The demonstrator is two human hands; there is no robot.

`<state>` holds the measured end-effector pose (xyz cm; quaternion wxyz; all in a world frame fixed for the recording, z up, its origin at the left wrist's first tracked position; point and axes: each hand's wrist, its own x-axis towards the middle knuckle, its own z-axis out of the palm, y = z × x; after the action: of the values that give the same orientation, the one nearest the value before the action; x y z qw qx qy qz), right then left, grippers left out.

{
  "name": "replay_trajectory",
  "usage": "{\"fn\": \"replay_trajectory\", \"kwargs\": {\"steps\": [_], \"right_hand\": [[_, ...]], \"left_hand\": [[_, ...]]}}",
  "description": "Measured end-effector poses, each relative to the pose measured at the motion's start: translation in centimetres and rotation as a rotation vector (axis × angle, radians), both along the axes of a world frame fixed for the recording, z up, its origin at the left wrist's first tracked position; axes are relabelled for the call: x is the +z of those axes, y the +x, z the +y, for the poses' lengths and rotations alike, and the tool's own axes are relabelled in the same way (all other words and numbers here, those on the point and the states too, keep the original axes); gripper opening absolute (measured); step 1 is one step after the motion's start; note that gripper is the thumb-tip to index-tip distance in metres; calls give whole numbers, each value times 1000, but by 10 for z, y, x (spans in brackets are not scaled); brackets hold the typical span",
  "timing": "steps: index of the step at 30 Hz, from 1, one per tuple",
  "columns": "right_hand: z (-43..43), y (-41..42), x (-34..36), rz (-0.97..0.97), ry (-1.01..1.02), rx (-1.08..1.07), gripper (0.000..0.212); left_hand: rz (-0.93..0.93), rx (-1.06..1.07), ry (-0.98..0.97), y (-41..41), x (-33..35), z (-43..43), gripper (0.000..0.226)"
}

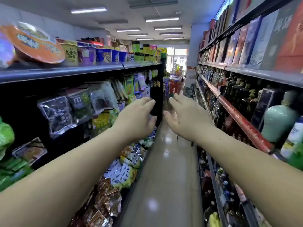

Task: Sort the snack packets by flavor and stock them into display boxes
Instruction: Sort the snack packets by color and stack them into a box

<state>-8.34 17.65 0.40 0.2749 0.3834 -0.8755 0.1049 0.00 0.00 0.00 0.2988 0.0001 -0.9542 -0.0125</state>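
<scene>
Both my arms reach forward down a shop aisle. My left hand (136, 118) and my right hand (185, 117) hover side by side in mid-air with relaxed, slightly bent fingers, and neither holds anything. Loose snack packets (127, 167) in white, blue and yellow lie heaped on the low shelf at the left, below my left forearm. Brown packets (106, 200) lie nearer to me on the same shelf. Hanging bagged snacks (78, 105) fill the pegs above them. No display box is plainly visible.
Instant noodle bowls and cups (85, 55) line the top left shelf. Bottles and boxed liquor (246, 99) fill the right shelving, with a pale green jar (278, 118) close by. The tiled floor (165, 177) runs between both shelf units toward a bright doorway (179, 58).
</scene>
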Motion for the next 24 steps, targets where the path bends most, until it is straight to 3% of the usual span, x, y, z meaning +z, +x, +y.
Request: {"fn": "replay_trajectory", "kwargs": {"steps": [14, 24], "right_hand": [[-119, -141, -209, -271, 150, 25, 50], [-161, -290, -284, -509, 162, -27, 64]], "left_hand": [[-339, 38, 220, -122, -218, -108, 64], [-507, 21, 375, -287, -305, -169, 63]]}}
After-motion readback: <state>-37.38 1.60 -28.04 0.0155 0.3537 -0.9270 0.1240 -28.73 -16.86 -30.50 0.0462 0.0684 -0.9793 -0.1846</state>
